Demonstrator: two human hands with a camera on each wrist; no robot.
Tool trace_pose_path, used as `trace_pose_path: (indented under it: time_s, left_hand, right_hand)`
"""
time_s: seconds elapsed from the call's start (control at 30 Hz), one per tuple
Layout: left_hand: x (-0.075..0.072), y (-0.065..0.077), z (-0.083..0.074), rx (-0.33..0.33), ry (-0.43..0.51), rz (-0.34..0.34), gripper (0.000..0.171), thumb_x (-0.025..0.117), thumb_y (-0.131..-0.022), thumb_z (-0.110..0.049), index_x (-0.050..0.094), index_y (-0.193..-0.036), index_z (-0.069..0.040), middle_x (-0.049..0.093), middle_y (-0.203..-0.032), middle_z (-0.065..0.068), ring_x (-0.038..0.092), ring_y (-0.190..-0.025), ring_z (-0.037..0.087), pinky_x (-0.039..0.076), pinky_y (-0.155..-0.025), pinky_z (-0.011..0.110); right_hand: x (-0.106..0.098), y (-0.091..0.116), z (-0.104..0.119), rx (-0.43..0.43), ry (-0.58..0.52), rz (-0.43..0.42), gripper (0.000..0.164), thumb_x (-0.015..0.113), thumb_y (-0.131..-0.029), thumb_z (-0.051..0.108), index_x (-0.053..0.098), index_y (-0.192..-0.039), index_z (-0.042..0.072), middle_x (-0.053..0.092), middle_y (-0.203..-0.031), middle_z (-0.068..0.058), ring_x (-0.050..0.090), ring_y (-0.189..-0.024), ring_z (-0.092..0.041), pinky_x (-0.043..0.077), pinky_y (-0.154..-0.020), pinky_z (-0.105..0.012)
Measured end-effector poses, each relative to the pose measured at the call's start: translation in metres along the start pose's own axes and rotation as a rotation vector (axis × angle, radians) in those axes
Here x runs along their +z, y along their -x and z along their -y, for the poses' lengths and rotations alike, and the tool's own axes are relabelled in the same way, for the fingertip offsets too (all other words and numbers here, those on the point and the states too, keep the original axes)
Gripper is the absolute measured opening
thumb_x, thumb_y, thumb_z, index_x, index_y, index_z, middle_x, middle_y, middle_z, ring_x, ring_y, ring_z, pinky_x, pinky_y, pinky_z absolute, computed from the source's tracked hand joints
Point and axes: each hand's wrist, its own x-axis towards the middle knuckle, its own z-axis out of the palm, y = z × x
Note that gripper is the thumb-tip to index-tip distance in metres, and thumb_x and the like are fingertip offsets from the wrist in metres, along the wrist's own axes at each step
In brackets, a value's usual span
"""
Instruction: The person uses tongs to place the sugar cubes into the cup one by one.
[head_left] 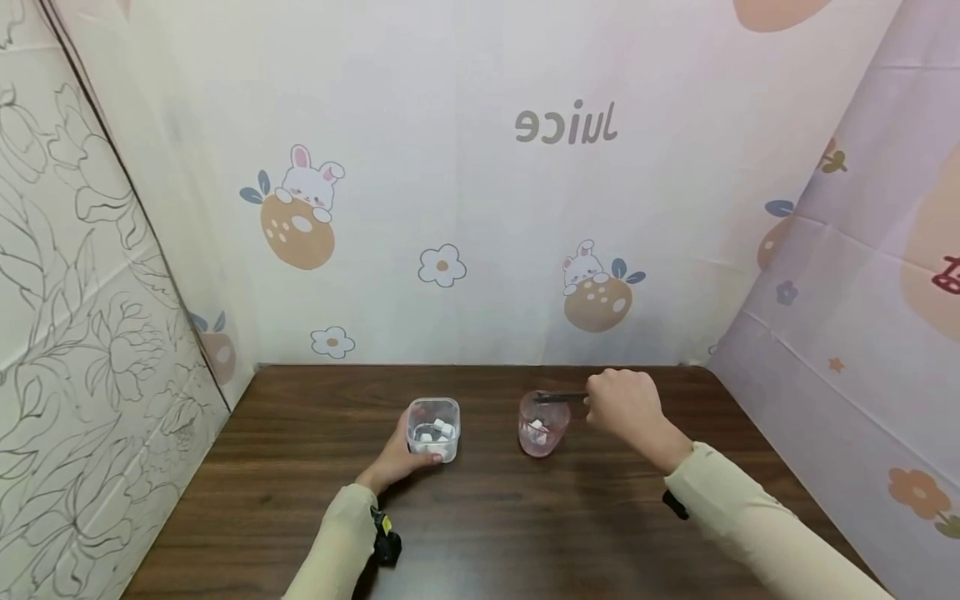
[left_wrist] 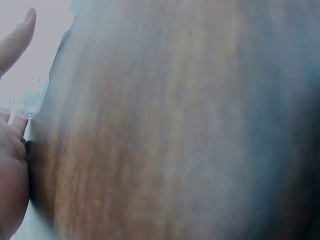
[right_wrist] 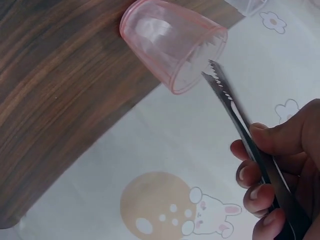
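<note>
My left hand (head_left: 396,461) grips a clear plastic container (head_left: 432,410) from its left side, thumb along the near wall. White cubes (head_left: 443,427) lie inside it. To the right, a pink see-through cup (head_left: 553,419) stands on the table with white pieces (head_left: 537,427) in it. My right hand (head_left: 625,407) holds dark metal tongs (head_left: 562,398) level at the cup's mouth. In the right wrist view, serrated tips of the tongs (right_wrist: 231,102) sit by the rim of the cup (right_wrist: 167,42), slightly apart, with nothing between them. The left wrist view catches only part of the container (left_wrist: 42,85).
The dark wood-grain table (head_left: 480,533) ends at a printed cloth backdrop (head_left: 450,317). More printed cloth (head_left: 825,350) hangs along the right side, and a flower-patterned sheet (head_left: 97,333) along the left. Dark devices are strapped at both wrists.
</note>
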Motion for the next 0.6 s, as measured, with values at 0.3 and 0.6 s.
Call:
trace_pose_path:
  time_s: [0.3, 0.6]
  left_hand:
    - [-0.001, -0.001, 0.000, -0.019, 0.004, 0.005, 0.094, 0.075, -0.063, 0.004, 0.013, -0.134, 0.008, 0.028, -0.131, 0.032, 0.030, -0.117, 0.045, 0.019, -0.097, 0.053]
    - [0.000, 0.000, 0.002, -0.004, -0.012, -0.002, 0.093, 0.075, -0.062, 0.004, 0.015, -0.134, 0.008, 0.029, -0.131, 0.031, 0.031, -0.116, 0.044, 0.021, -0.096, 0.052]
  right_hand:
    - [-0.014, 0.000, 0.005, -0.001, -0.043, -0.045, 0.037, 0.067, -0.072, 0.017, 0.043, -0.044, 0.020, 0.031, -0.038, 0.006, 0.021, -0.039, -0.011, 0.017, -0.034, -0.027]
    - [-0.018, -0.004, 0.025, -0.047, -0.047, -0.085, 0.034, 0.066, -0.070, 0.017, 0.044, -0.045, 0.020, 0.037, -0.041, 0.006, 0.026, -0.039, -0.012, 0.022, -0.033, -0.028]
